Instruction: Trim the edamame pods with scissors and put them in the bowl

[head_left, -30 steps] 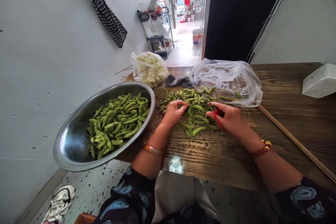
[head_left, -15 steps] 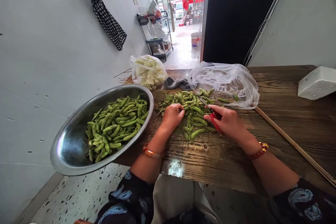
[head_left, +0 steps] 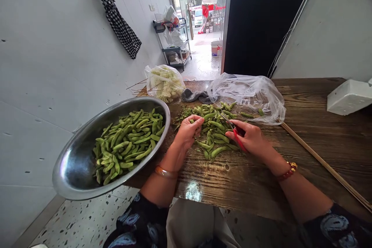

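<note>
The right hand (head_left: 252, 139) is closed around a pair of red-handled scissors (head_left: 236, 133), whose long axis runs diagonally, handles toward the person and blades pointing away and to the left over the pile of green bean pods (head_left: 213, 124) on the wooden counter (head_left: 319, 143). The left hand (head_left: 187, 131) rests on the left edge of that pile with its fingers curled together on the pods, though I cannot tell whether it pinches one. A metal bowl (head_left: 75, 162) of pods overhangs the counter's left edge, and a clear plastic bag (head_left: 250, 93) lies just behind the pile.
</note>
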`<state>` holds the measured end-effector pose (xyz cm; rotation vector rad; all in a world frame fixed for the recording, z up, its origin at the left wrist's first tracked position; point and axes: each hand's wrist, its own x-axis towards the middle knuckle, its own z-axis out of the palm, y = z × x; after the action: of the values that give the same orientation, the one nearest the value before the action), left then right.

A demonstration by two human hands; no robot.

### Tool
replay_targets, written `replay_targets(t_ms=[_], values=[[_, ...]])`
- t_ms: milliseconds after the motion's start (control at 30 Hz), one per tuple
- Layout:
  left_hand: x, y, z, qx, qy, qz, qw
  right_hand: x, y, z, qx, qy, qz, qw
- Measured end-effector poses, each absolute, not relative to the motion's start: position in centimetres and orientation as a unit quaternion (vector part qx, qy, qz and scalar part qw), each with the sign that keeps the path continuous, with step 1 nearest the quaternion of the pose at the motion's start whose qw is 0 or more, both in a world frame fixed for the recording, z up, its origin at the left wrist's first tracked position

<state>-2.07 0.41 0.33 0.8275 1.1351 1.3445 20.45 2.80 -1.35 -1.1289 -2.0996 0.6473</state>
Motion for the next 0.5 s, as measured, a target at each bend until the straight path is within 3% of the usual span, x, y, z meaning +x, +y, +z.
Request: replay_targets(t_ms=[333,500], values=[[-0.3,-0.1,-0.1,0.390,0.467,0.521,0.598,20.1,2.4,-1.2,-0.415,-0.807,0.272,0.321],[-0.3,-0.2,0.1,0.401,0.489,0.541,0.555,20.3,2.5,-1.1,-0.419,-0.807,0.277,0.310]])
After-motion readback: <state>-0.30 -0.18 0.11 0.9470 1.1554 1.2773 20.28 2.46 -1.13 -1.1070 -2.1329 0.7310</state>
